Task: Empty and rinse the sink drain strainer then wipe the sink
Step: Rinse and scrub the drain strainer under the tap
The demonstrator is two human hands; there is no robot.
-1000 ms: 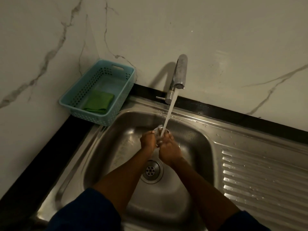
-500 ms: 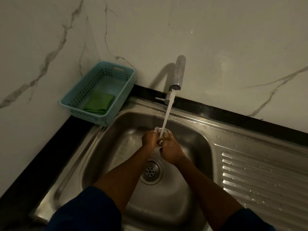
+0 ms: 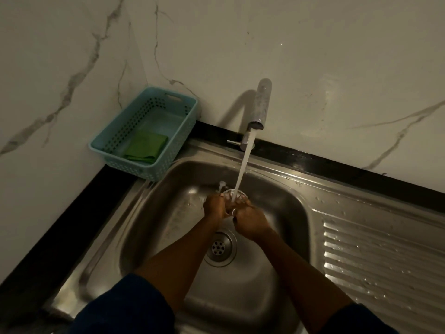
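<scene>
1. The small round metal drain strainer (image 3: 234,197) was held over the far half of the basin, right under the running water, its open cup facing up and slightly away from the person; being round, it showed no clear long axis, and its fine detail was lost in the dim light and splash.
2. The left hand (image 3: 215,208) was closed on the strainer's left side, fingers curled round its rim.
3. The right hand (image 3: 250,221) was closed on the strainer's near right side, so both hands gripped it together, knuckles toward the camera.
4. A white stream of water (image 3: 243,169) fell at a slant from the spout into the cup of the strainer, and a small splash stood up just left of it.
5. The chrome tap (image 3: 261,104) rose at the wall behind the basin, its spout pointing toward the person.
6. Below the hands, the round drain opening (image 3: 219,247) lay bare in the basin floor.
7. The stainless steel sink (image 3: 168,213) had a ribbed draining board (image 3: 385,256) on the right, speckled with drops.
8. A light blue perforated plastic basket (image 3: 185,141) stood in the left corner at the sink's edge, holding a folded green cloth (image 3: 145,147).
9. White marble-veined walls (image 3: 337,56) rose behind, above a black counter strip (image 3: 337,165).
</scene>
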